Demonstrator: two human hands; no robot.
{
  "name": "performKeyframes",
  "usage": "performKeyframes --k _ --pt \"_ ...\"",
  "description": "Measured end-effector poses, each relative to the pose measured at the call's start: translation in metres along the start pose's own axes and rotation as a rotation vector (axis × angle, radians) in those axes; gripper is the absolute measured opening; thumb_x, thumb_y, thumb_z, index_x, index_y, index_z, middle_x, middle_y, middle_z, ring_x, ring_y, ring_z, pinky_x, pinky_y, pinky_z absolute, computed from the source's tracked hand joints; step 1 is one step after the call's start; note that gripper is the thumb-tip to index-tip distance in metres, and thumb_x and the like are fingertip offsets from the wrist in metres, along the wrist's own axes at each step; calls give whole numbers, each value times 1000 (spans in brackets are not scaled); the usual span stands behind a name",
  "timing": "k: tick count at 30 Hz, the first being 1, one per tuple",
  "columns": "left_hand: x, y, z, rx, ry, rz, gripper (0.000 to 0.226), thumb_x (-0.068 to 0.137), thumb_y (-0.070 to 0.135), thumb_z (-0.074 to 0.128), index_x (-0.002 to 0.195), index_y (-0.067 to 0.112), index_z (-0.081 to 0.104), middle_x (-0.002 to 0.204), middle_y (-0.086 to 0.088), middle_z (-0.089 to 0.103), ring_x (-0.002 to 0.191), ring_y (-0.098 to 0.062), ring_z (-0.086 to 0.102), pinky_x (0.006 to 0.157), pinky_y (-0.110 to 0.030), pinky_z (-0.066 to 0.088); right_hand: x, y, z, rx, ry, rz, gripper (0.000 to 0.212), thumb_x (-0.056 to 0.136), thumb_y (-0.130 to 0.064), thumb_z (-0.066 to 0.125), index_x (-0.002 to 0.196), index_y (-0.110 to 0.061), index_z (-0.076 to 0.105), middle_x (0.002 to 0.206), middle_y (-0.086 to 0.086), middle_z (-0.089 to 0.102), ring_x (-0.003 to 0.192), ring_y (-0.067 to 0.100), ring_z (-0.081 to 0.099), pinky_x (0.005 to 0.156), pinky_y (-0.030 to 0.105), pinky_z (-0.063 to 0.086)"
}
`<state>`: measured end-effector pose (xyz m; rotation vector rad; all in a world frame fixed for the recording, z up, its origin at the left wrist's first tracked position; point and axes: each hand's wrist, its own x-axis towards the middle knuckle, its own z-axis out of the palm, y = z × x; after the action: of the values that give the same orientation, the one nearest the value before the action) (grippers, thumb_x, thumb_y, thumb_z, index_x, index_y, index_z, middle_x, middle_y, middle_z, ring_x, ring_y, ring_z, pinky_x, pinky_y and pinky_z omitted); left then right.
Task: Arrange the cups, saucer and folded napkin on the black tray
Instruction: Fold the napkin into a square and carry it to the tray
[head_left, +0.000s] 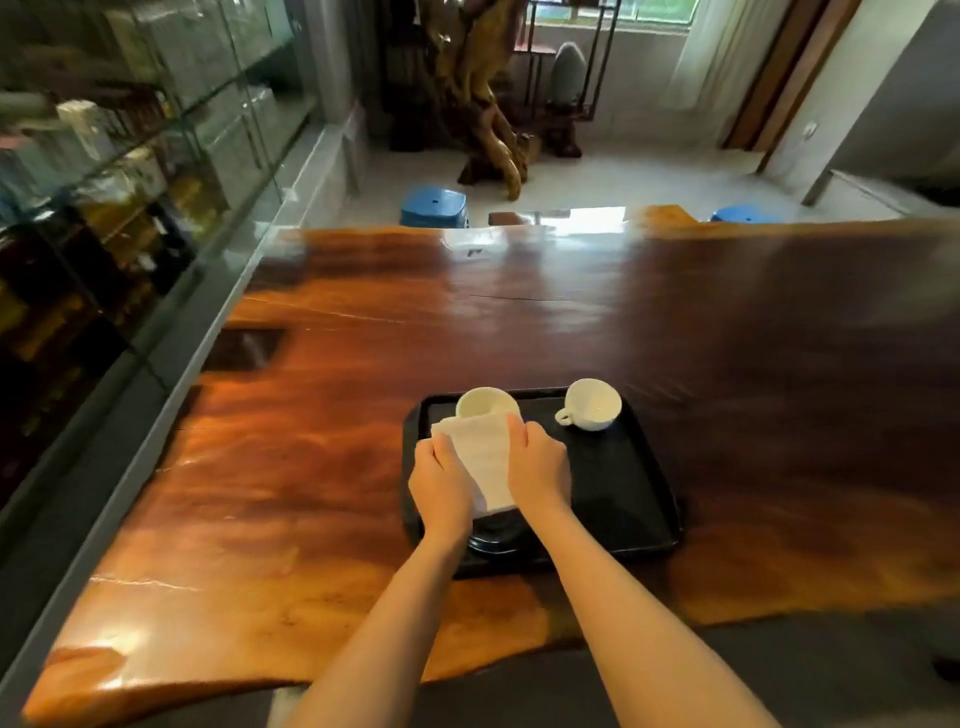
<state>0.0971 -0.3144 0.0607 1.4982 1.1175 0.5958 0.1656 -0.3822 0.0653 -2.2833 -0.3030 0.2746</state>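
A black tray (628, 483) lies on the wooden table. Two white cups stand along its far edge: one cup (485, 402) at the left, and a handled cup (592, 404) at the right. A white folded napkin (480, 460) lies on the tray's left half, its far edge just in front of the left cup. My left hand (441, 480) grips the napkin's left edge and my right hand (537, 467) grips its right edge. A dark saucer (496, 535) shows under the napkin's near end, partly hidden by my hands.
The glossy wooden table (311, 467) stretches far ahead and to both sides. A glass cabinet (104, 208) runs along the left. Two blue stools (434, 207) stand beyond the table's far edge, and a carved wood sculpture (488, 104) stands behind them.
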Motion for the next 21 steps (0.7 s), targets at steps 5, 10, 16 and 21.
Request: performKeyframes --k 5,10,16,21 --pt "-44 -1 63 -7 -13 -5 34 101 33 31 90 9 52 80 -2 55 77 -19 51 59 -31 36 11 56 -49 17 24 39 51 98 -49 25 70 -15 50 66 -1 53 62 10 52 50 23 32" --pt "-65 -14 109 42 -74 -78 30 101 32 31 94 12 53 87 -1 56 81 -17 54 70 -29 38 18 106 -70 -17 50 79 45 98 -45 27 76 -12 48 64 -1 48 58 9 47 48 22 30" --pt "-57 -33 151 120 -210 -228 23 100 32 34 101 17 52 99 -1 54 90 -13 50 78 -28 39 42 145 -73 -109 62 208 45 98 -46 25 80 -12 48 66 -1 49 61 14 49 47 25 31" --pt "-38 -46 175 169 -319 -390 35 100 24 34 131 13 46 123 -6 55 108 -20 53 90 -31 44 71 171 -62 -180 38 315 47 99 -46 21 90 -11 51 81 6 58 71 19 53 52 28 33"
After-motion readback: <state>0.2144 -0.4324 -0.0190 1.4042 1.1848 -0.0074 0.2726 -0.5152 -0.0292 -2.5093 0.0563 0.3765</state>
